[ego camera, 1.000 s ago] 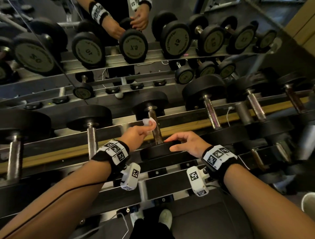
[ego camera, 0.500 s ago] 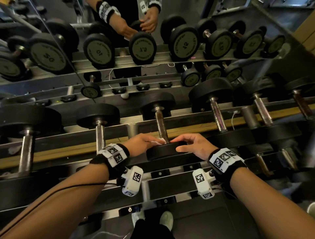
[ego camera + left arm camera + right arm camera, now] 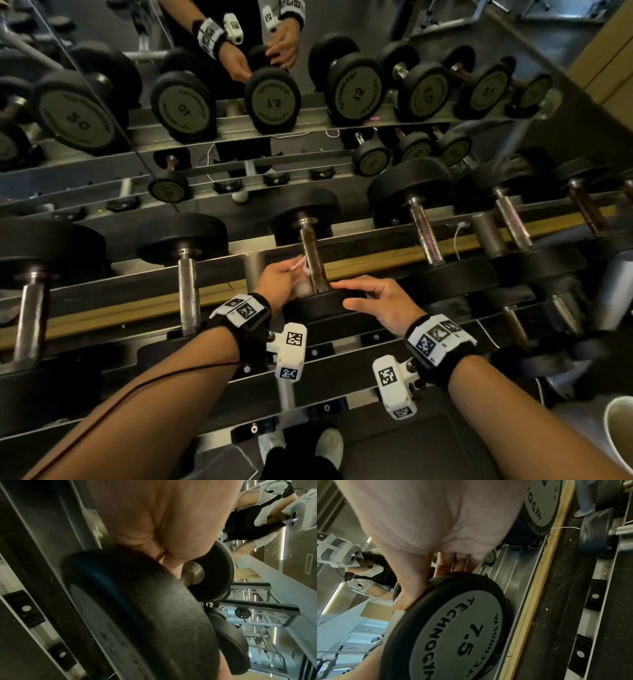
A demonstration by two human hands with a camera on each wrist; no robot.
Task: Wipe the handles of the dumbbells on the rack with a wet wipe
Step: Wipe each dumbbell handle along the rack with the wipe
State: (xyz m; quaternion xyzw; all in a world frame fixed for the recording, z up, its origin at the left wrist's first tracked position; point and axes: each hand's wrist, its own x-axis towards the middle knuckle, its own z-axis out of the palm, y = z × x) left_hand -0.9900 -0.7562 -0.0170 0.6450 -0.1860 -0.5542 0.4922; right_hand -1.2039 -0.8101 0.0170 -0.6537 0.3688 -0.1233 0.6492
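Note:
A black 7.5 dumbbell (image 3: 310, 219) lies across the rack (image 3: 219, 274) in the middle, its steel handle (image 3: 313, 260) pointing away from me. My left hand (image 3: 284, 281) holds a crumpled white wet wipe (image 3: 301, 270) against the near end of that handle, left side. My right hand (image 3: 373, 301) rests on top of the near weight head (image 3: 318, 308) with fingers spread and thumb along its rim. In the right wrist view the fingers (image 3: 450, 563) lie over the head marked 7.5 (image 3: 465, 635). The left wrist view shows the handle (image 3: 193, 573) past my palm; the wipe is hidden there.
More dumbbells lie on the same rail: two to the left (image 3: 186, 274) and several to the right (image 3: 424, 233). A mirror behind the rack reflects the dumbbells and my hands (image 3: 270, 96). A white bin rim (image 3: 616, 431) shows at the bottom right; my shoes (image 3: 329, 445) stand below.
My left hand came down from mid-handle to the near end with the wipe. My right hand settled onto the near weight head and stays there.

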